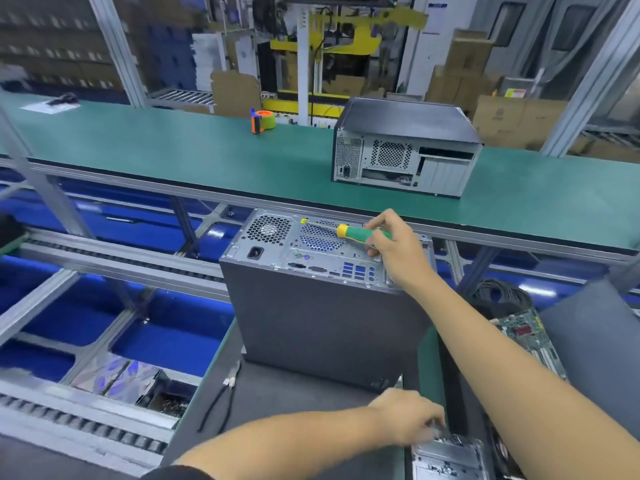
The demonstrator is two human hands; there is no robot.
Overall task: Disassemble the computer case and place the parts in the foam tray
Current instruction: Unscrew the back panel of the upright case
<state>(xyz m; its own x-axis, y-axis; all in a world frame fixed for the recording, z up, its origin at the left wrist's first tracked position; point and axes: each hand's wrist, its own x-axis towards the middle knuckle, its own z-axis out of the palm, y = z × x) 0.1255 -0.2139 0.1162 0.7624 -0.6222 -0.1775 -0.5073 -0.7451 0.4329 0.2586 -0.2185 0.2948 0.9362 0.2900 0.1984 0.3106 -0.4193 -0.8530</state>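
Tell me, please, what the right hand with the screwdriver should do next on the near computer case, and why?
Probably seat the tip in a screw at the back panel's far edge and turn. The right hand grips the screwdriver, whose tip lies near that edge of the computer case, whose side panel looks still fitted.

Screwdriver [360, 233] in right hand [394, 244] over case [322, 306]

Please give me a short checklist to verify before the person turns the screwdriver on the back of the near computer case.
1. Screwdriver gripped by right hand: ok.
2. Tip at top edge of computer case back panel: ok.
3. Tip seated in a screw: cannot tell.
4. Case steadied by left hand: not ok, it reaches to a metal part at lower right.
5. Case standing steady on mat: ok.
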